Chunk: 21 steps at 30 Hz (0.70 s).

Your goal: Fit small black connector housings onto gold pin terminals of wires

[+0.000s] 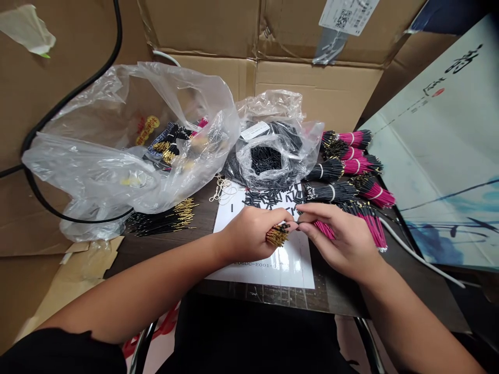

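Observation:
My left hand (251, 234) is closed around a bundle of thin black wires (277, 235), whose gold-coloured metal ends point towards me. Right beside it, my right hand (337, 234) pinches thumb and forefinger on a small black tube (298, 224), mostly hidden by the fingertips. The fingertips of both hands nearly meet there. Beyond them, loose short black tubes (268, 198) lie scattered on a white printed sheet (300, 272). Behind these sits an opened clear plastic bag (298, 171) full of the same black tubes. Pink wire sleeves (325, 229) show beneath my right hand.
Tied black and pink wire bundles (360, 165) are piled at the right. A large clear bag (97, 176) and loose black wires (163, 218) lie left, near rubber bands (221, 190). A black cable (117, 31) hangs at the left; cardboard walls (319, 93) stand behind.

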Tool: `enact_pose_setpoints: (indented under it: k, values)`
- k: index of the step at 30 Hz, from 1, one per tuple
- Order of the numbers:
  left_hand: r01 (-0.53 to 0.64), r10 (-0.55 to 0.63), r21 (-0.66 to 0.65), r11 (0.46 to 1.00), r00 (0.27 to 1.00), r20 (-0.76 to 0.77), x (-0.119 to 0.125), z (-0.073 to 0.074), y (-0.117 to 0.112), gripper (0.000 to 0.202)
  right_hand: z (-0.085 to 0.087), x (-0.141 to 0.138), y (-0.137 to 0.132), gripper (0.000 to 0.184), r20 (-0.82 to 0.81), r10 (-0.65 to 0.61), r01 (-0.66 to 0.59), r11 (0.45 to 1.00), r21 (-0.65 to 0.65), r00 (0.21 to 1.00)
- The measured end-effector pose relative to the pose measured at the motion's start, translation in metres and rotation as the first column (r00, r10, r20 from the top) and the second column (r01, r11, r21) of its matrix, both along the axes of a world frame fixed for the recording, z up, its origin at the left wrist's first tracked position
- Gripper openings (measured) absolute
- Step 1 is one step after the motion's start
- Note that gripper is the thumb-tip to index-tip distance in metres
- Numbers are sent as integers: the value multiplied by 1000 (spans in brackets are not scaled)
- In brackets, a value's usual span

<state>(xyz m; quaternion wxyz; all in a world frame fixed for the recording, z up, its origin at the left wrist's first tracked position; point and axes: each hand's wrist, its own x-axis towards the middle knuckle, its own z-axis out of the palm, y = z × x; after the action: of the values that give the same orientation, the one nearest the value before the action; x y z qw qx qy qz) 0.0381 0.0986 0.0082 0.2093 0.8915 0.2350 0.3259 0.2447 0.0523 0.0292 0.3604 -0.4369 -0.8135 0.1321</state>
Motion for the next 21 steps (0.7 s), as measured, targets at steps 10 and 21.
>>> enact_pose_setpoints:
  k: [10,21]
  values:
    - [27,-26,-21,999,1000,3,0,2,1,18,1,-1,2,21,-84,2,-7,998,-61,996]
    - [66,-49,-257,964,996,71,3,8,0,21,-2,-5,0,17,-28,-64,66,995,78,998]
